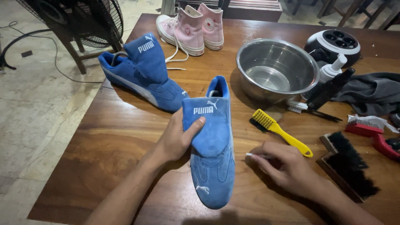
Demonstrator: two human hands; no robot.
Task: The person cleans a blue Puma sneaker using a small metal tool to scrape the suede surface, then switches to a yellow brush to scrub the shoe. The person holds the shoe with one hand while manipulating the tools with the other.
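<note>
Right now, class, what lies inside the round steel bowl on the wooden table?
The round steel bowl shows only its bare shiny bottom and walls; nothing solid sits inside. Whether a thin film of water covers the bottom cannot be told. Its near rim hides part of the inner wall.

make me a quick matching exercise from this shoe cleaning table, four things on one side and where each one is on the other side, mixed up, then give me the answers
Things:
1. blue suede shoe
2. pink high-top sneakers
3. steel bowl
4. yellow-handled brush

Places:
A. far edge of the table, beside the fan
B. held at its tongue by the left hand
C. lying just beyond the right hand
D. standing empty behind the yellow brush, next to a pump bottle

Pairs: 1-B, 2-A, 3-D, 4-C
</note>
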